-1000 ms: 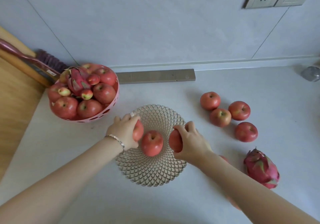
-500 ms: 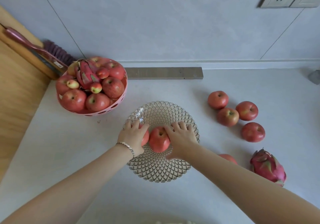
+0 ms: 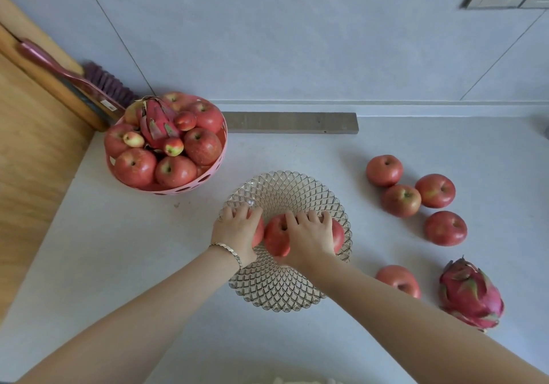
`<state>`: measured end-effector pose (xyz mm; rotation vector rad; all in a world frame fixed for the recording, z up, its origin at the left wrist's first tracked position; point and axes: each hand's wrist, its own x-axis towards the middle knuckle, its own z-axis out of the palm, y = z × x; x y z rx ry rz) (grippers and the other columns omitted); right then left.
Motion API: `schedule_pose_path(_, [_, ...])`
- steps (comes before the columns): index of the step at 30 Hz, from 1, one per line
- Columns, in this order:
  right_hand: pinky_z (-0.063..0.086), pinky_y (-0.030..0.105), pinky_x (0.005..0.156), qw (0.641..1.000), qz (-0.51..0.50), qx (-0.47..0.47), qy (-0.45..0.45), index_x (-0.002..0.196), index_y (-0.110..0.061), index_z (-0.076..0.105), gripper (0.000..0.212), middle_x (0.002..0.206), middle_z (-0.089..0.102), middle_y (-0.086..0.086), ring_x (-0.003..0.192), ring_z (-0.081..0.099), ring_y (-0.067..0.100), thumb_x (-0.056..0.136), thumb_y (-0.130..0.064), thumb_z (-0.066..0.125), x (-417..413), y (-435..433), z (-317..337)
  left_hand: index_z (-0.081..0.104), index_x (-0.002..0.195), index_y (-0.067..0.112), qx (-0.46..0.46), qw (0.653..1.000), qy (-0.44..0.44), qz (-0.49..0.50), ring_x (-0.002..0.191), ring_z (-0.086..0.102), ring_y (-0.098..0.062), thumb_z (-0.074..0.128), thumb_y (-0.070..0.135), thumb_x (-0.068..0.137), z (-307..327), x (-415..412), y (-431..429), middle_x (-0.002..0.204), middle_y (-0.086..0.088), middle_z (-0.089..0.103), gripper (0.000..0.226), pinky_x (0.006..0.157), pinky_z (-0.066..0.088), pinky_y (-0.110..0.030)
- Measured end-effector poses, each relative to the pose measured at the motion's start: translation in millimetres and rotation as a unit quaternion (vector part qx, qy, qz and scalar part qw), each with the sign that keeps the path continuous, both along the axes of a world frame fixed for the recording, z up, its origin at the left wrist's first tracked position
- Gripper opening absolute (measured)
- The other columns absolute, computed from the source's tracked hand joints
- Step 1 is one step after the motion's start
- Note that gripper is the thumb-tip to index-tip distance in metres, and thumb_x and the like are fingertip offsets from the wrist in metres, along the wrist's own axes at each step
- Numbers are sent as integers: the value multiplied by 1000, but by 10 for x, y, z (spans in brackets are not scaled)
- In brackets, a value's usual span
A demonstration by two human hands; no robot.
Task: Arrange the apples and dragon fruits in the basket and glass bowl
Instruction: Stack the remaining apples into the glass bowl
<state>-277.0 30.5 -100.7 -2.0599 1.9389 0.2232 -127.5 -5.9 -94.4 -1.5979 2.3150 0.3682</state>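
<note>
Pale counter [image 3: 133, 264]: hands [image 3: 234, 233] [image 3: 310, 239] seemingly around apples [image 3: 276, 239]

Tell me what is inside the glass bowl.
Three apples in the glass bowl: the middle apple shows plainly; the left hand covers most of the left apple, the right hand most of the right apple. Anything beneath them is hidden.

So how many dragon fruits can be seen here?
2. One dragon fruit sits on the apples in the pink basket; the other dragon fruit lies on the countertop at far right. Others could be buried in the basket.
</note>
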Motion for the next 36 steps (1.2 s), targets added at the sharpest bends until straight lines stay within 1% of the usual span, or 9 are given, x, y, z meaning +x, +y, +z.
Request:
schedule_pose_path(7, [23, 61, 101, 999, -34, -7, -11, 139, -23, 20, 98, 135, 45, 2, 124, 39, 31, 63, -58, 71, -46, -93, -12, 27, 136, 28, -55, 998, -11, -13, 124, 30, -32, 74, 30, 69, -89, -42, 82, 142, -1, 30, 82, 100, 35, -41])
schedule_pose_path(13, [24, 61, 102, 1000, -21, 8, -5, 141, -20, 15, 100, 138, 42, 3, 126, 38, 31, 66, -55, 70, -97, -120, -5, 21, 140, 28, -56, 998, 7, -32, 127, 28, -32, 69, 31, 73, -154, -8, 38, 145, -4, 24, 83, 99, 39, -42])
schedule_pose_path(18, [35, 46, 101, 985, -73, 20, -152, 137, -25, 23, 92, 133, 37, 8, 122, 38, 28, 63, -33, 76, -395, -84, 84, 15, 142, 30, -56, 998, 7, -27, 130, 28, -34, 61, 47, 75, -163, -87, 32, 148, -8, 22, 83, 103, 32, -46])
schedule_pose_path(21, [41, 41, 98, 973, -113, 67, -189, 139, -23, 20, 106, 132, 31, 11, 123, 35, 28, 55, -35, 83, -574, 38, 49, 8, 143, 33, -74, 996, 12, -45, 134, 25, -35, 58, 50, 74, -165, -124, 44, 151, -8, 19, 86, 110, 24, -50])
schedule_pose_path(23, [43, 38, 96, 972, -116, 70, -191, 137, -20, 23, 107, 130, 31, 9, 120, 40, 27, 51, -36, 85, -621, 128, -11, 5, 143, 36, -82, 994, 17, -65, 135, 22, -35, 57, 51, 75, -162, -150, 54, 152, -7, 17, 86, 111, 20, -52])
schedule_pose_path(27, [46, 32, 87, 971, -111, 16, -213, 129, -18, 32, 95, 126, 39, 4, 111, 48, 24, 50, -33, 83, -653, 207, -87, 7, 142, 39, -60, 993, 17, -96, 138, 14, -37, 51, 53, 80, -146, -190, 48, 152, -3, 21, 77, 112, 15, -53])
schedule_pose_path(30, [42, 23, 71, 960, -135, 14, -244, 121, -24, 35, 84, 113, 47, -2, 95, 53, 18, 49, -35, 79, -657, 216, -46, 13, 140, 40, -44, 995, 27, -90, 139, 13, -36, 51, 54, 80, -131, -210, 26, 149, 0, 30, 72, 112, 15, -54])
schedule_pose_path(33, [37, 16, 56, 925, -219, 70, -304, 105, -27, 41, 66, 91, 51, -8, 78, 54, 9, 50, -45, 73, -665, 167, 38, 20, 136, 41, -31, 996, 35, -80, 138, 16, -35, 52, 58, 77, -113, -241, 16, 147, 2, 34, 69, 112, 12, -57])
schedule_pose_path(36, [43, 20, 48, 880, -297, 133, -347, 95, -21, 49, 48, 81, 57, -5, 64, 60, 10, 63, -51, 68, -724, 84, 108, 29, 130, 38, -20, 996, 46, -72, 137, 24, -31, 53, 59, 76, -90, -305, -43, 145, 2, 37, 63, 111, 10, -58])
